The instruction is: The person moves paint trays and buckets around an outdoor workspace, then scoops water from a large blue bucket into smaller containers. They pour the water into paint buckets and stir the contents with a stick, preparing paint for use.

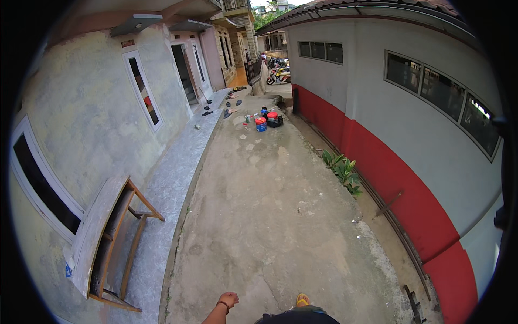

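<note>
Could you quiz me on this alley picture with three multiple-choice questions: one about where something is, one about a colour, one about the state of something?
1. Where does the wooden frame stand?
A. Leaning on the left house wall
B. Flat in the middle of the concrete path
C. Against the red and white wall

2. What colour is the lower band of the right-hand wall?
A. Blue
B. Red
C. Green

3. How is the person's left hand?
A. Holding a paint can
B. Closed in a loose fist, holding nothing
C. Pressed against the frame

Answers:
1. A: the frame tilts against the grey wall on the left, below a window.
2. B: the wall is white above and red below.
3. B: the hand hangs over the concrete path with fingers curled and nothing in it; the right hand is out of view.
</note>
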`<action>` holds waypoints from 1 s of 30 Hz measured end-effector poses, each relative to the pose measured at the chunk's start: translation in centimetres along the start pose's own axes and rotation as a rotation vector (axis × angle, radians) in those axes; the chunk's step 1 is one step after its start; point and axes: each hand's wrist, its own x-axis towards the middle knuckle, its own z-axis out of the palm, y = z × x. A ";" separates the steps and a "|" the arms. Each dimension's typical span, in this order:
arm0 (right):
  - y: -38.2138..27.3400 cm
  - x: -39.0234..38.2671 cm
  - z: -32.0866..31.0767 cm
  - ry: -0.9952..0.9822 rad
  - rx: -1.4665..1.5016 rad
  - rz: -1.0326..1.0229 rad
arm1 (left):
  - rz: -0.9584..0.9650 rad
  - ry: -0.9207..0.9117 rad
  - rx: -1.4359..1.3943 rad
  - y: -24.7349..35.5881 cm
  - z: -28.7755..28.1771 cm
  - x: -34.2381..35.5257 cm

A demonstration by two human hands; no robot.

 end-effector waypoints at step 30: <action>-126.6 -24.5 -0.7 0.296 -1.155 -0.460 | -0.057 0.126 0.140 76.7 -19.3 76.3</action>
